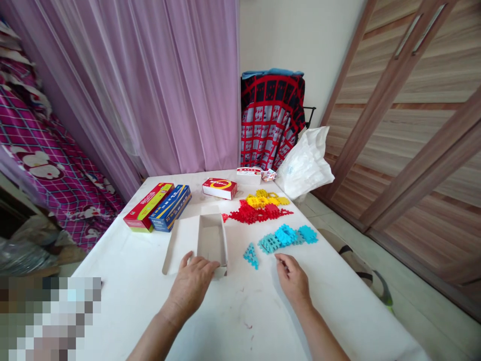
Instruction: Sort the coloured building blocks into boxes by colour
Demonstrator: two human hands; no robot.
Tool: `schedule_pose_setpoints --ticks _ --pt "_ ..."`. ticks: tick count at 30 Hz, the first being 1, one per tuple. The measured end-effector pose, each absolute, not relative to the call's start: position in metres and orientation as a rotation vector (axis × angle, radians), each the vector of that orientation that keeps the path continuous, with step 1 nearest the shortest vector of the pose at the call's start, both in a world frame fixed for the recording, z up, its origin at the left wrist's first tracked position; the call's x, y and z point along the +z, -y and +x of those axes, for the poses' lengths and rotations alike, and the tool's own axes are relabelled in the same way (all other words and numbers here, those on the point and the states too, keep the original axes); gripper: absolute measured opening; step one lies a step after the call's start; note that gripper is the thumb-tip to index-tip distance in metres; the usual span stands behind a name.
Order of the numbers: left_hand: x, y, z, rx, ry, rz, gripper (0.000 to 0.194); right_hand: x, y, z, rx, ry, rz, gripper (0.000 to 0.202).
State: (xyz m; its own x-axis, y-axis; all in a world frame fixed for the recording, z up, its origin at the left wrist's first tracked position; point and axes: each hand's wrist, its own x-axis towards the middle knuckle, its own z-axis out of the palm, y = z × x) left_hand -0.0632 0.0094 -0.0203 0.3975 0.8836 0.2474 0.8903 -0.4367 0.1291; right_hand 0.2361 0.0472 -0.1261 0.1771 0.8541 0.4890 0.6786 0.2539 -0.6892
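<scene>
An opened white box [213, 238] lies on the table with its lid folded out to the left. My left hand [195, 276] rests over the box's near edge, fingers wrapped round it. Just below the blue pieces, my right hand [292, 276] is near the table with its fingers curled; whether anything is in them is hidden. Blue interlocking pieces [285, 235] are heaped at the right, and one light blue triangular piece [251, 255] lies apart, between box and right hand. Behind them are red pieces [255, 213] and yellow pieces [263, 199].
Red-and-green [149, 206] and blue [171, 208] long boxes lie at the table's left. A red box [220, 188] and a small white box [248, 175] are at the back. A white plastic bag [306, 163] stands at the right back edge.
</scene>
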Motion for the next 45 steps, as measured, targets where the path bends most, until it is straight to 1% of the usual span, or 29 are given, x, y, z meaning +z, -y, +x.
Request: schedule_pose_setpoints --ticks 3,5,10,13,15,18,19,21,23,24,28,35,41,45 --pt "-0.010 -0.014 -0.073 -0.273 1.716 -2.616 0.030 -0.126 -0.047 0.236 0.214 1.609 -1.484 0.029" --pt "-0.006 -0.017 -0.085 -0.224 1.733 -2.580 0.030 -0.126 -0.046 0.236 0.200 1.645 -1.491 0.029" --pt "-0.010 -0.025 -0.132 -0.279 1.662 -2.430 0.030 -0.126 -0.046 0.235 0.171 1.686 -1.486 0.029" --pt "-0.017 -0.029 -0.160 -0.323 1.711 -2.304 0.032 -0.125 -0.046 0.234 0.161 1.710 -1.479 0.029" --pt "-0.021 -0.028 -0.171 -0.416 1.787 -2.236 0.034 -0.125 -0.046 0.234 0.151 1.722 -1.476 0.028" --pt "-0.029 -0.021 -0.170 -0.691 1.945 -2.139 0.035 -0.124 -0.046 0.234 0.135 1.730 -1.472 0.027" --pt "-0.033 -0.018 -0.165 -0.801 2.020 -2.086 0.039 -0.124 -0.046 0.234 0.129 1.731 -1.468 0.026" --pt "-0.041 -0.011 -0.151 -0.996 2.202 -1.941 0.054 -0.123 -0.045 0.234 0.118 1.730 -1.460 0.026" --pt "-0.051 -0.007 -0.136 -1.119 2.357 -1.848 0.066 -0.123 -0.045 0.234 0.106 1.734 -1.454 0.025" --pt "-0.056 -0.006 -0.130 -1.150 2.412 -1.842 0.068 -0.122 -0.045 0.234 0.102 1.736 -1.453 0.025" --pt "-0.069 -0.011 -0.118 -1.158 2.459 -1.880 0.061 -0.123 -0.045 0.234 0.101 1.746 -1.452 0.026" --pt "-0.069 -0.039 -0.122 -1.210 2.360 -1.905 0.054 -0.124 -0.046 0.234 0.105 1.743 -1.457 0.025" --pt "-0.072 -0.058 -0.123 -1.296 2.344 -1.924 0.055 -0.124 -0.046 0.234 0.123 1.756 -1.474 0.026" --pt "-0.071 -0.063 -0.120 -1.298 2.333 -1.849 0.046 -0.122 -0.044 0.233 0.119 1.761 -1.479 0.026"
